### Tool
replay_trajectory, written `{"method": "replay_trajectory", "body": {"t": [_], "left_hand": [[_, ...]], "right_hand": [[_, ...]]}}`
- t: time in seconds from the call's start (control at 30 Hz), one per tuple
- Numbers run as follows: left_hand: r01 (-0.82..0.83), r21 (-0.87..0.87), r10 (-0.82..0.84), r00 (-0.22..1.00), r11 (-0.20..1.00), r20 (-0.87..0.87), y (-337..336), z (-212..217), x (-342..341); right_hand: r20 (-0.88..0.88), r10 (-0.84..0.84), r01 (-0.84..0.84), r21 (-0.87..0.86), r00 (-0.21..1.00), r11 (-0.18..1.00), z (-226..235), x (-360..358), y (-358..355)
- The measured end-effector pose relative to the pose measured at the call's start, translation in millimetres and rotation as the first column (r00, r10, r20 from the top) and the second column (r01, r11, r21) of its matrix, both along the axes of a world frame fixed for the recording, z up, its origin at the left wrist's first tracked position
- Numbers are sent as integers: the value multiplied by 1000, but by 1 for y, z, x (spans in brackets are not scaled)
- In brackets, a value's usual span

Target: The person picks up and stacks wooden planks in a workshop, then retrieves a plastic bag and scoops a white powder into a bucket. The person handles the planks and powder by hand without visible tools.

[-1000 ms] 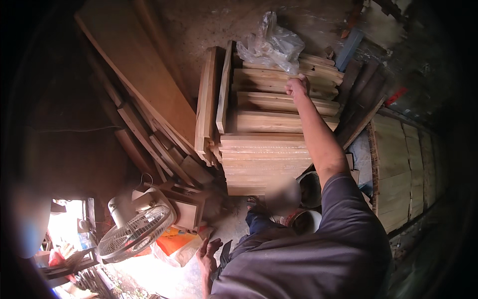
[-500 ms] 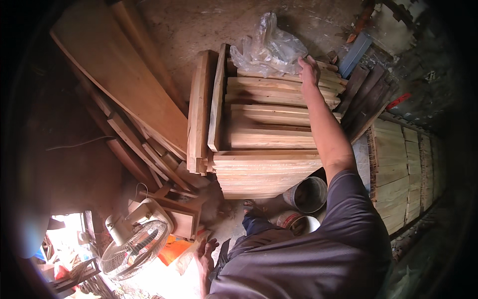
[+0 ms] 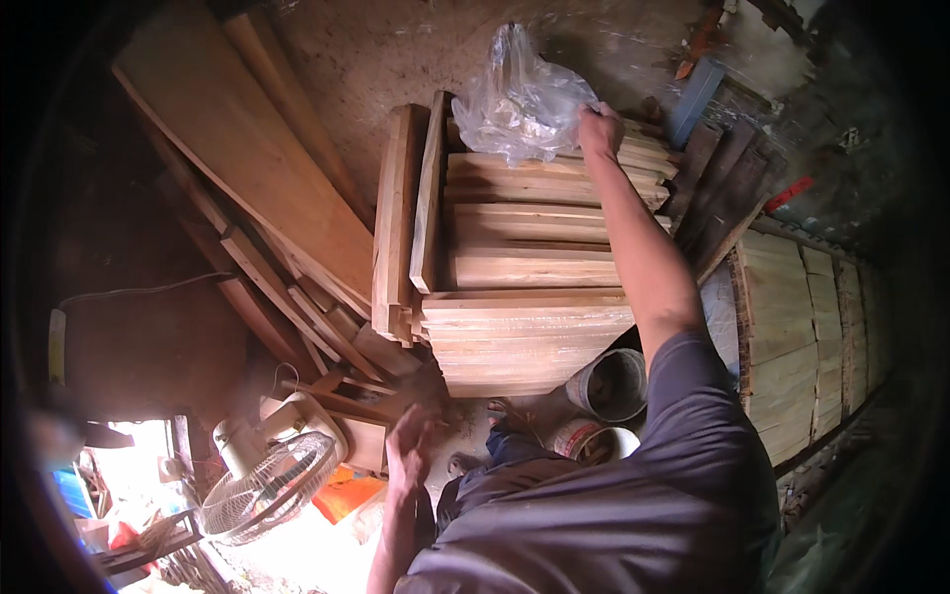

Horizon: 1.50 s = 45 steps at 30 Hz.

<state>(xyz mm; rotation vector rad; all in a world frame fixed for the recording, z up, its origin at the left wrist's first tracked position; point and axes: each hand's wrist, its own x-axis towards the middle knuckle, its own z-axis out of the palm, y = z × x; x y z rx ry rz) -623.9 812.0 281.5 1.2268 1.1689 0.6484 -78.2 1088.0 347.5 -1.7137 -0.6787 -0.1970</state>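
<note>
I record my right hand (image 3: 600,129) closed on the clear plastic bag (image 3: 520,104) at the far edge of the plank stack (image 3: 529,342), grip made but the bag not clear of the planks, my left hand (image 3: 411,447) loosely curled, seemingly empty, near the fan (image 3: 272,487).

The right hand (image 3: 600,131) grips a clear plastic bag (image 3: 520,101) over stacked wooden boards (image 3: 539,267).

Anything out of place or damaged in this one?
Mildly odd: a crumpled clear plastic bag lies over the far side of the top boards, the right hand at its edge. Those boards sit spaced apart, unlike the closely packed layers below. I see no obvious spill or breakage.
</note>
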Motion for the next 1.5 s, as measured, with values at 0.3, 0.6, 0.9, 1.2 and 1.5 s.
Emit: {"method": "replay_trajectory", "body": {"t": [0.3,0.6,0.9,1.2,1.5], "left_hand": [[210,-160,-83,815,964,573,101,8,89],[660,-146,-202,421,736,884,43,-24,97],[840,86,-768,442,535,464,-21,46,151],[752,426,-767,161,503,622,-281,139,197],[973,54,-710,127,226,693,-494,101,241]], "right_hand": [[-546,464,-347,309,698,885,41,-124,-206],[-401,293,-223,214,868,951,54,-260,-440],[71,-178,191,-300,981,935,85,-376,-569],[-18,-324,324,4,946,946,81,-411,-831],[-348,-423,547,507,837,666,39,-472,-1053]]}}
